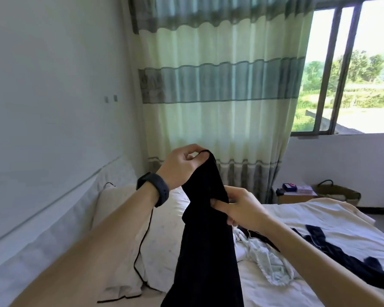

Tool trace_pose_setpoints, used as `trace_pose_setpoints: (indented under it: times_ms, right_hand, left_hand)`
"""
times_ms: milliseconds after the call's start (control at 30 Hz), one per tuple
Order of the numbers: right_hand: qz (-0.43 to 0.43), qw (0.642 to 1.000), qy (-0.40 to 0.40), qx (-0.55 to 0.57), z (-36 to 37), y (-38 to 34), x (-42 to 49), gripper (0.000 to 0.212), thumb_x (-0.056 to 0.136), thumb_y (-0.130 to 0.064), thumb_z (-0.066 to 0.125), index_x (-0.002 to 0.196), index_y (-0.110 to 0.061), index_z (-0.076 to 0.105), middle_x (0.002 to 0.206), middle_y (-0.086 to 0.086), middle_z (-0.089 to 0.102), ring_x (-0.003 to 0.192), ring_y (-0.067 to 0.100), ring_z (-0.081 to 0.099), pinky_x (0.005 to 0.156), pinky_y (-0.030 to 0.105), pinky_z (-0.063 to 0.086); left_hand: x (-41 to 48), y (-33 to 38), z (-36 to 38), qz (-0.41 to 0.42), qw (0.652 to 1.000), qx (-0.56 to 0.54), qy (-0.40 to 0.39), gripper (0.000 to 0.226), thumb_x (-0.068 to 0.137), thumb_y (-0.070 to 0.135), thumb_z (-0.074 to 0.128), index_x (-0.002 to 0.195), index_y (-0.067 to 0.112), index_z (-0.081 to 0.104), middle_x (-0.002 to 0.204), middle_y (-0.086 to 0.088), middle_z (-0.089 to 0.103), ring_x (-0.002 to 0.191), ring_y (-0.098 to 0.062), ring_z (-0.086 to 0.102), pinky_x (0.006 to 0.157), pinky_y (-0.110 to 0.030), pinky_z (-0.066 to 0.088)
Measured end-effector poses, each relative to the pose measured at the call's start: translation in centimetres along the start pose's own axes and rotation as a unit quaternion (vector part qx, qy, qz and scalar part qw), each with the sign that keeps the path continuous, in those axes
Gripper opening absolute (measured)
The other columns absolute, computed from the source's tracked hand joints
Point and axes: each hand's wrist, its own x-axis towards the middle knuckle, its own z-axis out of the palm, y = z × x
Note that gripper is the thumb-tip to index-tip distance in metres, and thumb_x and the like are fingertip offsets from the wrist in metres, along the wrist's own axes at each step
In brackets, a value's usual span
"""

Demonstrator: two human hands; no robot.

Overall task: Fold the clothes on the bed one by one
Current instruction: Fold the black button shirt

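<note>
Black garment [206,231] up off the bed [286,293], both hands on it.
I see the left hand [182,167] pinching its top edge, the right hand [242,209] gripping it lower down; pale cloth [268,262] and dark cloth [341,247] lie further right on the sheet.

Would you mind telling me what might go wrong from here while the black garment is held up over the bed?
The left hand only pinches the top edge of the black garment, so it may slip out.
Its hanging lower part may drag across the pale green garment on the bed and tangle with it.
The black cord on the pillow lies close and might get caught.
</note>
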Motion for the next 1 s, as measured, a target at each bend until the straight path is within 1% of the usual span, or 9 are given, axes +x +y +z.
trace_pose_setpoints:
  times_ms: [167,267,333,500,633,733,833,900,1000]
  right_hand:
    - [-0.019,0.966,0.174,-0.189,-3.9,0.2,0.5,0.013,0.094,-0.039,0.068,0.082,-0.035,0.065,0.084,-0.011,0.056,0.081,0.014,0.057,0.070,0.030,0.040]
    - [0.013,0.985,0.173,-0.006,-6.4,-1.1,1.2,0.013,0.096,-0.019,0.065,0.094,-0.023,0.077,0.080,0.001,0.066,0.067,0.017,0.062,0.059,0.025,0.049]
    - [0.022,0.985,0.107,0.131,-7.3,-2.5,1.2,0.030,0.097,0.001,0.051,0.098,-0.016,0.075,0.080,0.010,0.068,0.058,0.016,0.064,0.051,0.025,0.053]
    - [-0.019,0.961,0.030,0.273,-9.4,-3.4,0.8,0.053,0.098,0.013,0.035,0.096,-0.021,0.076,0.095,0.012,0.068,0.087,0.027,0.059,0.066,0.032,0.043]
    - [-0.020,0.927,-0.068,0.369,-11.2,-3.6,-0.8,0.049,0.104,0.007,0.032,0.100,-0.016,0.075,0.086,0.011,0.072,0.070,0.025,0.067,0.061,0.038,0.060]
    - [0.018,0.908,-0.049,0.415,-12.6,-2.5,-1.9,0.033,0.105,-0.003,0.036,0.105,-0.010,0.069,0.080,0.007,0.071,0.066,0.019,0.069,0.065,0.035,0.058]
    - [0.062,0.895,-0.009,0.441,-14.4,-0.3,-2.5,0.017,0.090,-0.018,0.062,0.101,-0.005,0.061,0.093,0.009,0.058,0.080,0.023,0.060,0.074,0.034,0.048]
    - [0.092,0.884,0.027,0.458,-15.1,1.3,-2.8,0.025,0.080,-0.022,0.074,0.087,-0.006,0.057,0.079,0.006,0.058,0.068,0.020,0.061,0.063,0.026,0.051]
    - [0.098,0.881,0.078,0.456,-15.3,2.9,-3.5,0.017,0.098,-0.016,0.059,0.090,-0.005,0.069,0.074,0.009,0.072,0.063,0.017,0.069,0.059,0.024,0.056]
  left_hand:
    - [-0.6,0.8,-0.7,-0.015,0.999,0.035,0.006,0.017,0.099,0.033,0.061,0.099,0.019,0.071,0.087,-0.017,0.073,0.075,-0.032,0.069,0.072,-0.039,0.057]
    - [-2.4,2.1,0.6,-0.038,0.987,0.004,-0.158,0.017,0.098,0.029,0.063,0.101,0.013,0.070,0.081,-0.013,0.065,0.060,-0.022,0.061,0.055,-0.026,0.047]
    - [-2.7,2.6,1.7,-0.039,0.974,0.009,-0.223,0.015,0.096,0.030,0.065,0.100,0.017,0.072,0.083,-0.006,0.070,0.067,-0.018,0.067,0.062,-0.024,0.048]
    - [-0.4,-0.4,4.6,0.003,0.999,0.052,-0.005,0.034,0.089,0.032,0.074,0.120,0.025,0.061,0.104,0.005,0.068,0.094,-0.012,0.066,0.086,-0.027,0.051]
    - [0.3,-1.7,7.7,0.022,0.995,0.091,-0.046,0.025,0.079,0.030,0.066,0.103,0.022,0.061,0.094,-0.004,0.065,0.087,-0.024,0.064,0.082,-0.047,0.055]
    - [0.7,-1.4,7.9,0.005,0.988,0.143,-0.058,0.019,0.090,0.036,0.068,0.074,0.029,0.062,0.077,0.010,0.063,0.077,-0.011,0.062,0.076,-0.029,0.051]
    - [1.4,-1.2,6.4,-0.024,0.991,0.114,-0.070,0.012,0.087,0.037,0.076,0.083,0.025,0.075,0.077,0.012,0.068,0.071,-0.001,0.064,0.075,-0.021,0.050]
    - [1.8,-0.6,4.9,-0.037,0.989,0.122,-0.076,0.015,0.083,0.033,0.081,0.086,0.019,0.078,0.075,0.009,0.070,0.068,0.000,0.064,0.072,-0.018,0.050]
    - [2.2,0.4,3.4,-0.070,0.991,0.064,-0.097,0.005,0.084,0.023,0.080,0.088,0.020,0.079,0.083,0.005,0.077,0.076,-0.008,0.070,0.077,-0.017,0.055]
